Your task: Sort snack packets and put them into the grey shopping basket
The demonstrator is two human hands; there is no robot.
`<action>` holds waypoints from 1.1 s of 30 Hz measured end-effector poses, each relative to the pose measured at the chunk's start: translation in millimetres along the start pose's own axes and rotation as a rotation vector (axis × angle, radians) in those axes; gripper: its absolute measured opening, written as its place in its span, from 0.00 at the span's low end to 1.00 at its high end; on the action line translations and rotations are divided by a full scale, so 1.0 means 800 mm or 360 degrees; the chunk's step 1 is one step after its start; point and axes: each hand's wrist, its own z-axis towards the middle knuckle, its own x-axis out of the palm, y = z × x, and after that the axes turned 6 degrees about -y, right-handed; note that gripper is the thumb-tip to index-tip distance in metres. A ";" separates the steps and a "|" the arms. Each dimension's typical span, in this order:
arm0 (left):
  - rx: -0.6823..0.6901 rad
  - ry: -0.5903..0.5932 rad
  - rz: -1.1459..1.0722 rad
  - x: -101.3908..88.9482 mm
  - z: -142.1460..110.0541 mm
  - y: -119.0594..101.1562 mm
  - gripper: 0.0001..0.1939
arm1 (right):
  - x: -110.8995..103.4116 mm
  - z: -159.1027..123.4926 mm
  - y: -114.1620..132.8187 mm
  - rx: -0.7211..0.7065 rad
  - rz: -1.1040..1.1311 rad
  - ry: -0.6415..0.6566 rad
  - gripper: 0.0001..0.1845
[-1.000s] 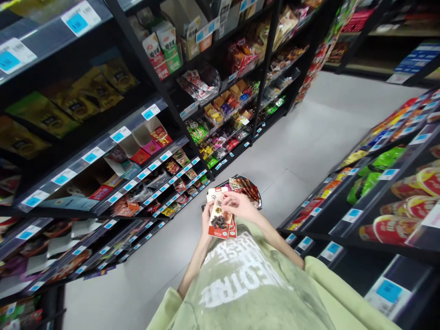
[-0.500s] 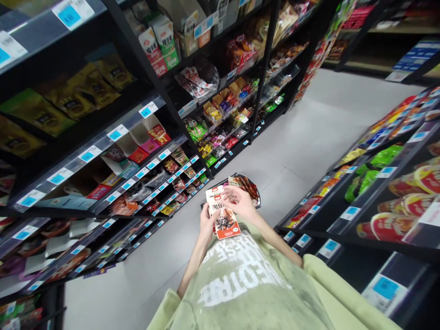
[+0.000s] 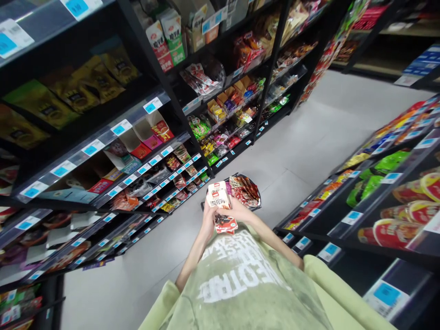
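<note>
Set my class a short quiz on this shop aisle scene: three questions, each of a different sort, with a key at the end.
1. True or false: the left hand and the right hand are both touching the packets.
2. Multiple choice: besides white, which colour shows on the price labels at the person's left? A) red B) blue C) green
3. Fill in the missing word: the red and white cup-shaped packs are on the person's ____ side.

Key: 1 true; 2 B; 3 right
</note>
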 end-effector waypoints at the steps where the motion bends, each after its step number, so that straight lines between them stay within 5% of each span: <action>1: -0.0011 0.0034 0.0041 0.002 0.001 -0.001 0.33 | 0.000 0.001 -0.001 0.0023 0.0001 -0.0020 0.23; 7: 0.0392 0.0113 0.0596 0.020 0.025 -0.051 0.21 | -0.002 -0.002 0.013 0.0192 0.0320 -0.0305 0.23; 9: 0.0426 0.0229 0.0483 0.025 0.040 -0.077 0.23 | -0.002 -0.008 0.024 0.0343 0.0503 -0.0308 0.23; 13: 0.0144 0.0501 -0.0129 0.034 0.064 -0.106 0.25 | 0.007 -0.016 0.036 0.0566 0.0608 -0.0195 0.26; 17: -0.0052 0.0521 -0.0380 0.033 0.060 -0.094 0.19 | 0.021 -0.020 0.033 0.0697 0.0614 -0.0096 0.31; 26: 0.0024 0.0377 -0.0384 -0.003 0.025 -0.068 0.18 | 0.031 -0.017 0.020 0.0789 0.0639 -0.0118 0.34; 30: -0.0026 0.0586 -0.0460 -0.020 0.029 -0.055 0.32 | 0.041 -0.010 0.021 0.0832 0.0617 -0.0023 0.37; 33: -0.0295 0.0836 -0.0368 -0.038 0.036 -0.045 0.45 | 0.051 -0.006 0.029 0.0815 0.0630 0.0077 0.36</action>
